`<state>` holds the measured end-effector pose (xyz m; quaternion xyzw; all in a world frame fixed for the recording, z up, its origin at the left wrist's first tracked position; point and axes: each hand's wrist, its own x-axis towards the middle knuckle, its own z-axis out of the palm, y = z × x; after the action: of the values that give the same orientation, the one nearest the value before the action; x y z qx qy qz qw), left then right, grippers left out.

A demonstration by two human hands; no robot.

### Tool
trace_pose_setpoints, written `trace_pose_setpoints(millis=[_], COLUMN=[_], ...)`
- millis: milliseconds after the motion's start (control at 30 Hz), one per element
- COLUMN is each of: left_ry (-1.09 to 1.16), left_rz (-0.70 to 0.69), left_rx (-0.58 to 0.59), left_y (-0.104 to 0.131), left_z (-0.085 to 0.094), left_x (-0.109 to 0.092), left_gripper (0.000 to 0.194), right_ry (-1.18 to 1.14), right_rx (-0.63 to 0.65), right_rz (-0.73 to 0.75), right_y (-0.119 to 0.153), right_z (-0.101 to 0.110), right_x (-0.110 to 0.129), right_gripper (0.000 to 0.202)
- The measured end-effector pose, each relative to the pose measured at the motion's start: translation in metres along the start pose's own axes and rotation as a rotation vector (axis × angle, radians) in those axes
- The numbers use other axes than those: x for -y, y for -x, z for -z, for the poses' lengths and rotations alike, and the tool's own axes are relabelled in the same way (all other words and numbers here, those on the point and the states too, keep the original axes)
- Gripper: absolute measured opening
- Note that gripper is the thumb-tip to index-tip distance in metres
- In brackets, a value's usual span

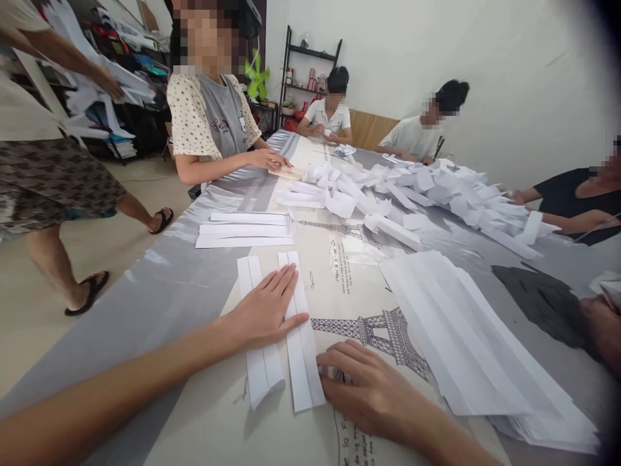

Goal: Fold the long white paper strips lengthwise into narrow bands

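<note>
Lying flat across two folded paper strips, the left grip [266,310] is opened out, with its fingers extended close together and its thumb spread to the right. Nothing is clasped by it; the right-hand strip [305,372] is covered by its fingers and thumb, and the left-hand strip [264,372] is crossed by its palm. Both strips are laid lengthwise, side by side and apart, on the worktop [208,404], and each is marked by a crease along its length. The right grip [371,388] is held partly open, fingers loosely curved, beside the right edge of the right-hand strip; no object is seen held in it, and whether the edge is touched cannot be told. An Eiffel Tower print [378,330] is partly exposed between the strips and a stack of pleated sheets [480,349], which is placed to the right. Further strips [245,233] are set out beyond the left grip. A heap of folded paper [436,188] is spread across the far side, around which several co-workers are seated.
</note>
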<state>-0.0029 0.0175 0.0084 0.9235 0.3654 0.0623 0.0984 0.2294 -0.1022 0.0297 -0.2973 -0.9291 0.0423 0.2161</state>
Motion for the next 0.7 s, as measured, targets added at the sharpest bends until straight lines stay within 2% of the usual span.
trace_pose_setpoints(millis=[233, 400, 533, 700], left_ry=[-0.008, -0.004, 0.004, 0.002], left_rz=[0.011, 0.027, 0.028, 0.009], left_rx=[0.028, 0.080, 0.100, 0.084], left_y=[0.000, -0.002, -0.002, -0.002], left_z=[0.004, 0.008, 0.009, 0.008], left_x=[-0.002, -0.004, -0.003, -0.003], left_gripper=[0.088, 0.095, 0.109, 0.111], right_ry=[0.025, -0.016, -0.019, -0.003], right_rx=[0.065, 0.147, 0.154, 0.159], right_rz=[0.078, 0.029, 0.018, 0.018], right_y=[0.003, 0.002, 0.001, 0.003], right_z=[0.004, 0.005, 0.007, 0.005], right_x=[0.001, 0.009, 0.012, 0.011], right_gripper=[0.027, 0.024, 0.028, 0.028])
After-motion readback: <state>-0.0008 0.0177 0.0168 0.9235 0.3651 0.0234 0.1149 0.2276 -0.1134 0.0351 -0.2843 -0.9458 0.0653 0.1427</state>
